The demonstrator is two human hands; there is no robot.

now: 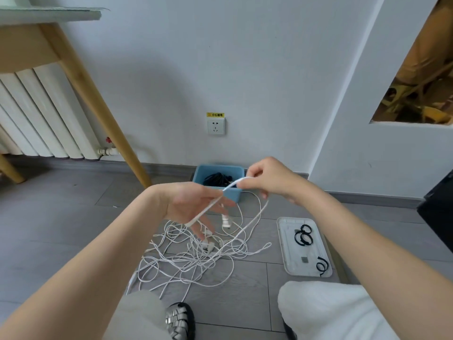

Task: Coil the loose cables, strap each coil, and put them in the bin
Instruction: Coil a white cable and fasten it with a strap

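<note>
A tangle of several white cables [196,256] lies on the grey floor in front of my knees. My right hand [267,177] pinches one white cable [213,204] near its end, above the blue bin [232,193]. That cable runs down across the open palm of my left hand [193,204], whose fingers are spread and point down; its plug end hangs below the palm. From my right hand the cable also drops back into the tangle. The bin stands by the wall and holds a dark coiled cable [217,179].
A clear tray [286,241] on the right holds black straps [304,238]. A wooden table leg [103,114] slants down at the left, with a white radiator [39,114] behind it. A wall socket [215,126] sits above the bin. My knees and a shoe [179,320] are at the bottom.
</note>
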